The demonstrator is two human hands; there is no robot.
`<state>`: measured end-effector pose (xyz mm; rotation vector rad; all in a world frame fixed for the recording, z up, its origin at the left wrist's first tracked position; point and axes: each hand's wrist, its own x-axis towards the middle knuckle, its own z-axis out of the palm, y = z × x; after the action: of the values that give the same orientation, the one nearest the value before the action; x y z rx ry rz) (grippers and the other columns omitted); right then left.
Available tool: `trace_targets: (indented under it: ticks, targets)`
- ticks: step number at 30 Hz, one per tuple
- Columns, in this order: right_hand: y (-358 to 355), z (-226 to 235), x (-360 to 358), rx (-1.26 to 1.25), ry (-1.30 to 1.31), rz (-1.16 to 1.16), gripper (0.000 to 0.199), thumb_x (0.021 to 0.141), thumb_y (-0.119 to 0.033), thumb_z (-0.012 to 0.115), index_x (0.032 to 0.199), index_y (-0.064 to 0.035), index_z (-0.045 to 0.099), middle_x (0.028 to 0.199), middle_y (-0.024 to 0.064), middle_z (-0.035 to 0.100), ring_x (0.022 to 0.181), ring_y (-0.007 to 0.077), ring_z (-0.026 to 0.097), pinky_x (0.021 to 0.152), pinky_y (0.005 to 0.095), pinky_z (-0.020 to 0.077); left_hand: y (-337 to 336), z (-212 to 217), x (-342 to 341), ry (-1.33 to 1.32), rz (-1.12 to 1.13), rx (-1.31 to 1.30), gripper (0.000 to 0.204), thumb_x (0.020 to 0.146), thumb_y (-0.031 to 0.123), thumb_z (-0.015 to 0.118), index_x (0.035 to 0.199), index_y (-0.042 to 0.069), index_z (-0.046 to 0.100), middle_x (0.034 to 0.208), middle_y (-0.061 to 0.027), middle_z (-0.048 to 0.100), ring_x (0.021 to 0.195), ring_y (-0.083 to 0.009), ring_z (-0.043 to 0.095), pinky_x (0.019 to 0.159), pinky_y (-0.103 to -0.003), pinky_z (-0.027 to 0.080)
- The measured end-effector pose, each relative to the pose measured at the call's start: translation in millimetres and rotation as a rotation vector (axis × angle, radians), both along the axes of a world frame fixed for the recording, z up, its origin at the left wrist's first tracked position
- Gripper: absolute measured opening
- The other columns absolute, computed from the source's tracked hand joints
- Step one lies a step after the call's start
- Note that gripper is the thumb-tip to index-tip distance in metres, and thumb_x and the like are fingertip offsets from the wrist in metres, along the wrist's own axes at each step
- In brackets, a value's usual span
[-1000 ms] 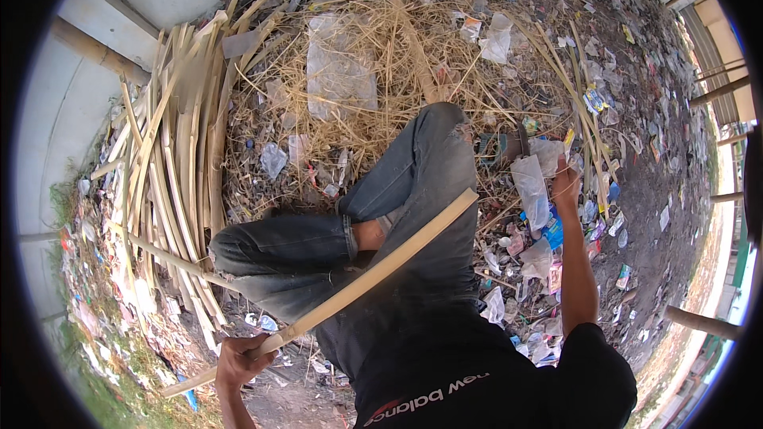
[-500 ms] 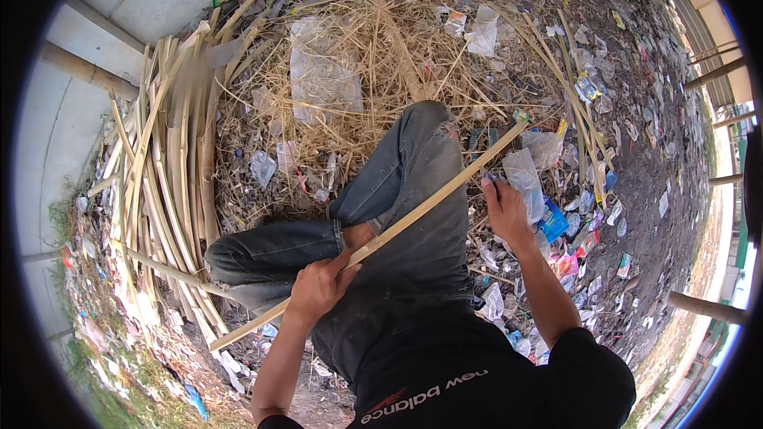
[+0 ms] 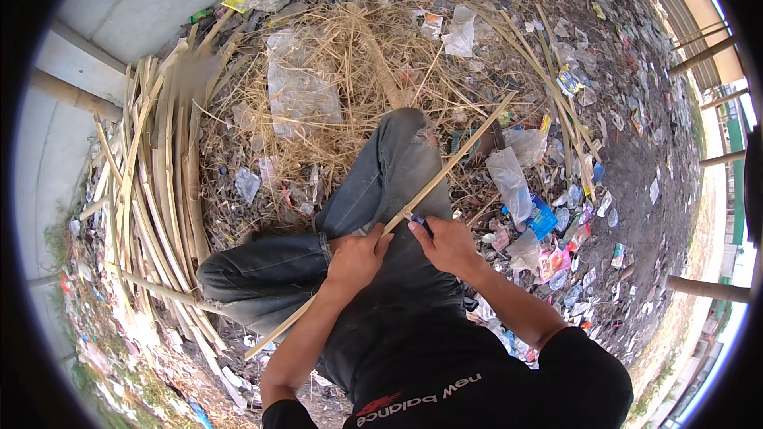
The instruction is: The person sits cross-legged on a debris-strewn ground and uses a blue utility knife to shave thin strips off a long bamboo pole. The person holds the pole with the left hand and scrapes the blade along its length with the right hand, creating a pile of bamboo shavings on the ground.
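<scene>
Left hand (image 3: 355, 264) closed around a bamboo strip (image 3: 461, 152), thumb laid along it; right hand (image 3: 447, 246) pinching a small dark-blue tool (image 3: 421, 224) just beside the strip (probably a knife, though contact with the strip cannot be made out). The bamboo strip, taken as landmark, slants across the lap of the dark trousers (image 3: 258, 270). Good practice would brace the strip against the thigh, keep the left thumb out of the tool's path, and hold a shallow, even angle. Right of the strip: a blue packet (image 3: 542, 218) and, touching it, a crumpled clear bag (image 3: 509, 179); contents of both indeterminate. Left of the strip, well apart: stacked bamboo slats (image 3: 159, 167). Beyond it, to the left: a translucent plastic sheet (image 3: 298, 79), partly covered by straw-like shavings (image 3: 373, 48).
</scene>
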<state>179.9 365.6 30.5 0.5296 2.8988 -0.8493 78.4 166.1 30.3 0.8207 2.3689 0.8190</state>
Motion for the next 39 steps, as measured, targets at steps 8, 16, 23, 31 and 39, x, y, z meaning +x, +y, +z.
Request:
trace_targets:
  ticks: [8,16,23,31,39]
  targets:
    - [-15,3,1,0.018,0.065,0.040,0.050,0.103,-0.049,0.065,0.080,-0.0056,0.063,0.061,0.0221,0.064,0.061,0.0485,0.067,0.055,0.0575,0.0539,-51,37,7,0.053,-0.043,-0.114,0.037,0.105,0.031,0.064,0.129,0.004,0.066,0.079,-0.0268,0.071,0.076,-0.0490,0.071,0.069,-0.058,0.057]
    - [-40,5,1,-0.057,0.111,0.074,0.049,0.100,-0.051,0.067,0.080,-0.0057,0.065,0.060,0.0217,0.064,0.060,0.0476,0.068,0.055,0.0558,0.0548,-84,62,12,0.075,-0.040,-0.134,0.037,0.105,0.029,0.065,0.129,0.001,0.066,0.076,-0.0257,0.070,0.072,-0.0465,0.070,0.066,-0.057,0.056]
    - [54,-17,-9,0.157,0.172,-0.310,0.050,0.108,-0.047,0.057,0.089,-0.0017,0.068,0.077,0.0281,0.069,0.074,0.0521,0.067,0.067,0.0591,0.0521,-130,80,21,-0.047,-0.046,-0.063,0.035,0.105,0.023,0.066,0.128,-0.003,0.068,0.071,-0.0265,0.067,0.068,-0.0451,0.070,0.061,-0.050,0.054]
    - [150,-10,-40,0.263,0.051,-0.346,0.060,0.107,-0.053,0.054,0.092,0.0017,0.072,0.085,0.0321,0.069,0.085,0.0542,0.067,0.073,0.0603,0.0520,-178,90,40,-0.216,0.067,-0.013,0.034,0.103,0.023,0.070,0.126,-0.003,0.070,0.066,-0.0237,0.065,0.060,-0.0426,0.068,0.055,-0.047,0.050]
    - [339,-51,-10,0.259,0.137,-0.823,0.075,0.106,-0.064,0.045,0.100,0.0051,0.074,0.096,0.0363,0.070,0.100,0.0561,0.066,0.090,0.0604,0.0495,-264,86,43,-0.556,0.196,-0.212,0.038,0.108,0.033,0.065,0.131,0.003,0.074,0.059,-0.0093,0.058,0.056,-0.0121,0.052,0.056,-0.036,0.046]
